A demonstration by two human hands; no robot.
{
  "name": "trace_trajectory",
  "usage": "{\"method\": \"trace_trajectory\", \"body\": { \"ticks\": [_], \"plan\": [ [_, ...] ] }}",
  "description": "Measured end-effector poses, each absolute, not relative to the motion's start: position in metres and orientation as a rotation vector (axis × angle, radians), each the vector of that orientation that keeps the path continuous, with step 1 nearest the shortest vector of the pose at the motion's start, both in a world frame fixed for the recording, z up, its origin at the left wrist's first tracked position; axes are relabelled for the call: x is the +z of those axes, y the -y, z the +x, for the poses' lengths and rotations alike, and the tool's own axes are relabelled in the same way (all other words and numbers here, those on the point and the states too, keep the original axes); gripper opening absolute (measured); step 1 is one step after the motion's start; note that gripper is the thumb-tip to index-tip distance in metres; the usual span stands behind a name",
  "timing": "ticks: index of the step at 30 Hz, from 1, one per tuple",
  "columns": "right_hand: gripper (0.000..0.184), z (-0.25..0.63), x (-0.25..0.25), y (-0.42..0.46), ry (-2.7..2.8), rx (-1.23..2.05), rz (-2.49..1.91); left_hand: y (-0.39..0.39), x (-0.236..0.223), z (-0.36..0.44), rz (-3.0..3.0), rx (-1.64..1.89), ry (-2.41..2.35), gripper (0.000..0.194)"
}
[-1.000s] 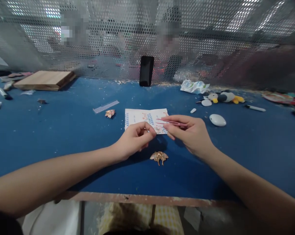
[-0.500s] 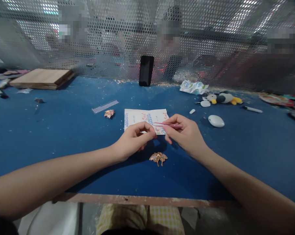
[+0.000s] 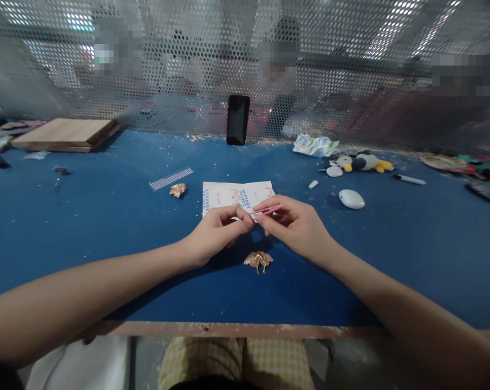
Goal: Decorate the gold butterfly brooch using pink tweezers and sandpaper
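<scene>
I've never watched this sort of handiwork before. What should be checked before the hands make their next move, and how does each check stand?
1. Pink tweezers gripped in the right hand: ok.
2. Tweezer tips brought up to the fingertips of the left hand: ok.
3. Small piece held in the left fingertips: cannot tell, too small and partly hidden.
4. Printed paper fully uncovered: not ok, the hands hide part of its near edge.
5. Gold winged ornament clear of both hands: ok, it lies on the blue table nearer the person.
6. Dotted strip out of the hands' way: ok, it lies beyond the left hand.
</scene>
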State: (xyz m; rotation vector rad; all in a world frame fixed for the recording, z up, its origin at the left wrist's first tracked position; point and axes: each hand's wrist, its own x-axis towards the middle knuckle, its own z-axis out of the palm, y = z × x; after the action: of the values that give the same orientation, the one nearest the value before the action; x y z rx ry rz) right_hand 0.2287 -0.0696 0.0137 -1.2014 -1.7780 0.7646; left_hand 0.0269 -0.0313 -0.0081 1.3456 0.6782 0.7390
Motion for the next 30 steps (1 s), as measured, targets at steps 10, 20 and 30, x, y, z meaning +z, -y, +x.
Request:
{"method": "trace_trajectory", "body": {
  "ticks": [10,20,30],
  "plan": [
    [0.01,0.224,0.022,0.071,1.458,0.816,-1.197,0.032,-0.008,0.027,1.32,0.788,-0.729,0.014],
    [0.016,0.221,0.013,0.074,1.278,0.982,-1.16,0.032,-0.006,0.028,1.333,0.784,-0.741,0.01],
    [0.019,0.218,0.014,0.071,1.219,1.051,-1.171,0.032,-0.007,0.028,1.354,0.788,-0.757,0.008]
  ]
}}
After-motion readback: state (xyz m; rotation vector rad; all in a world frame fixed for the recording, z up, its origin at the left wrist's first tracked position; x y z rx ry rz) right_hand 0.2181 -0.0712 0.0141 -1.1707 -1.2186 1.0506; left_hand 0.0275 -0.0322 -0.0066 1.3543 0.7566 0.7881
